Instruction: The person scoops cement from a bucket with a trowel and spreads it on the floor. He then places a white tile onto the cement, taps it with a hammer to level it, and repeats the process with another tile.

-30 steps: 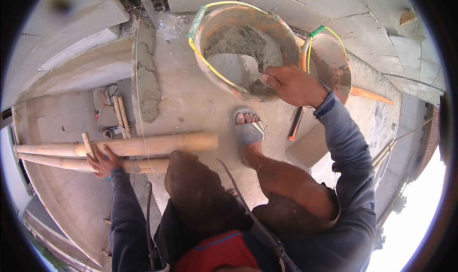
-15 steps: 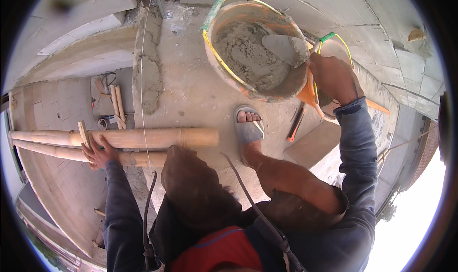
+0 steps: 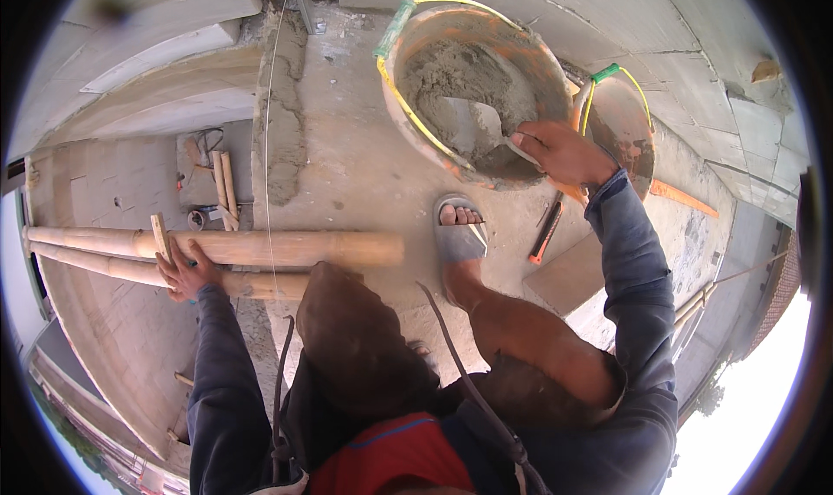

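My right hand is closed round the handle of a trowel, which my fingers largely cover. The trowel's grey blade lies against wet mortar inside a large, crusted orange bucket with a yellow wire handle and green grip. On the left, my left hand grips the lower of two bamboo poles, its fingers spread over it. A short wooden stick stands beside those fingers. The upper bamboo pole runs just beyond the hand.
A second, smaller bucket stands right of the large one. An orange-and-black utility knife lies by a flat slab. A taut string crosses the ledge. Down at the left are wooden pieces and a tape roll.
My right hand has moved left over the large bucket's rim, bringing the trowel blade from the right side of the mortar toward its near middle. My left hand stays on the bamboo.
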Motion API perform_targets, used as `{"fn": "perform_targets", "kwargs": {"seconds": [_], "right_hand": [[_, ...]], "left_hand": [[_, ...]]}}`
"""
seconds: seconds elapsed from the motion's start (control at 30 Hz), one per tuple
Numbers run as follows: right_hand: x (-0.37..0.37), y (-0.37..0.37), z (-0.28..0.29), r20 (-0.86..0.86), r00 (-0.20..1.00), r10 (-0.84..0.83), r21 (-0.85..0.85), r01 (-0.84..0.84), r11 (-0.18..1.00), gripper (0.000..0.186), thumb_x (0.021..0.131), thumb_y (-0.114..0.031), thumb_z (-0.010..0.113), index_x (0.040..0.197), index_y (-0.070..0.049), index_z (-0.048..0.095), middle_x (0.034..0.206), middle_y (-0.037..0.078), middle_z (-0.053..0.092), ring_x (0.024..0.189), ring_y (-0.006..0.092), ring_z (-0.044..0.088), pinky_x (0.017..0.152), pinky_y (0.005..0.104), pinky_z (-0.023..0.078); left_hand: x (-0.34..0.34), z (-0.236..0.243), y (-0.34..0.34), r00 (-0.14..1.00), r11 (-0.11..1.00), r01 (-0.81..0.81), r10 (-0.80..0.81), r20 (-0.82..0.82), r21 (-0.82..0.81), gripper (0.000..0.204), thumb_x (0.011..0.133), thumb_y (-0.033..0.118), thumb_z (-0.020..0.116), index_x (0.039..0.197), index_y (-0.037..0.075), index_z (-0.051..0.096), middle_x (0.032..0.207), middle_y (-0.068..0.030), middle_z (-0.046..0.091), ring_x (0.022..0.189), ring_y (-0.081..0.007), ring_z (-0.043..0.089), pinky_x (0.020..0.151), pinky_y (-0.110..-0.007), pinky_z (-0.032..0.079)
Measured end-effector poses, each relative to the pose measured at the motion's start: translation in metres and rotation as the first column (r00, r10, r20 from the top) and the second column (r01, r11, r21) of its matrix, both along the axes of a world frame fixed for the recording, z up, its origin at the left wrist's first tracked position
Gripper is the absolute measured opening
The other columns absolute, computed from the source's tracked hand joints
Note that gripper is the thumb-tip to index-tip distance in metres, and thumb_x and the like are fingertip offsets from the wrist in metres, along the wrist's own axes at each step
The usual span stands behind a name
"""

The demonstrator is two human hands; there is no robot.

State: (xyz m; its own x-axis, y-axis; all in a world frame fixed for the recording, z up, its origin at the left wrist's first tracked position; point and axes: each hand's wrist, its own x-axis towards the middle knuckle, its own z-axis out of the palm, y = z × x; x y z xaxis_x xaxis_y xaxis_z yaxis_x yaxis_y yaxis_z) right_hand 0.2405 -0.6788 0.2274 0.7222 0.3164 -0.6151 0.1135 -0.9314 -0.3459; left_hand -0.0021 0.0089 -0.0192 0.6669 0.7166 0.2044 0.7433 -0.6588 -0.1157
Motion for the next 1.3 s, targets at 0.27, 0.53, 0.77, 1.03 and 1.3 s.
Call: {"fn": "perform_targets", "kwargs": {"seconds": [0.27,0.53,0.77,1.03,1.3], "right_hand": [[-0.025,0.029,0.093,-0.185,0.847,-0.498,0.221,0.529,0.819,0.043,0.117,-0.038,0.059,0.135,0.001,0.067,0.081,0.002,0.062,0.058,0.0072,0.054,0.056,0.0262,0.046],[-0.078,0.128,0.115,-0.417,0.867,-0.272,0.368,0.435,0.822,0.036,0.117,-0.023,0.058,0.145,-0.001,0.054,0.081,0.002,0.060,0.061,0.0095,0.059,0.058,0.0290,0.049],[-0.099,0.224,-0.056,-0.621,0.701,-0.350,0.356,0.650,0.671,0.040,0.118,-0.035,0.054,0.139,0.000,0.051,0.087,0.008,0.062,0.058,0.0148,0.062,0.053,0.0337,0.053],[-0.050,0.334,-0.108,-0.816,0.480,-0.322,0.425,0.876,0.229,0.035,0.113,-0.044,0.053,0.125,-0.011,0.058,0.079,0.008,0.060,0.056,0.0190,0.061,0.048,0.0355,0.051],[-0.037,0.350,-0.177,-0.959,0.282,-0.021,0.282,0.959,0.001,0.046,0.109,-0.052,0.049,0.127,-0.011,0.061,0.079,0.007,0.060,0.055,0.0205,0.059,0.049,0.0390,0.051]], "left_hand": [[-0.002,0.006,-0.007,0.999,1.000,-0.004,0.005,0.035,-0.025,0.064,0.104,0.071,0.057,0.160,0.040,0.059,0.182,0.0000,0.032,0.168,-0.0269,0.026,0.126,-0.073,0.015],[0.001,0.019,-0.010,0.999,0.996,-0.018,0.022,0.047,-0.088,0.063,0.103,0.065,0.062,0.160,0.038,0.059,0.182,-0.0019,0.030,0.170,-0.0292,0.022,0.126,-0.075,0.011],[0.002,0.014,-0.014,0.998,0.989,-0.016,0.024,0.058,-0.145,0.066,0.102,0.066,0.061,0.161,0.037,0.057,0.183,-0.0036,0.027,0.171,-0.0295,0.019,0.126,-0.075,0.007],[-0.005,0.019,-0.010,0.997,0.989,0.009,0.002,0.073,-0.147,0.066,0.102,0.066,0.061,0.161,0.037,0.057,0.183,-0.0046,0.028,0.171,-0.0293,0.019,0.127,-0.074,0.005],[0.000,0.019,-0.010,0.998,0.990,0.009,-0.001,0.056,-0.139,0.066,0.101,0.067,0.061,0.161,0.037,0.058,0.182,-0.0044,0.030,0.171,-0.0296,0.019,0.126,-0.075,0.007]]}}
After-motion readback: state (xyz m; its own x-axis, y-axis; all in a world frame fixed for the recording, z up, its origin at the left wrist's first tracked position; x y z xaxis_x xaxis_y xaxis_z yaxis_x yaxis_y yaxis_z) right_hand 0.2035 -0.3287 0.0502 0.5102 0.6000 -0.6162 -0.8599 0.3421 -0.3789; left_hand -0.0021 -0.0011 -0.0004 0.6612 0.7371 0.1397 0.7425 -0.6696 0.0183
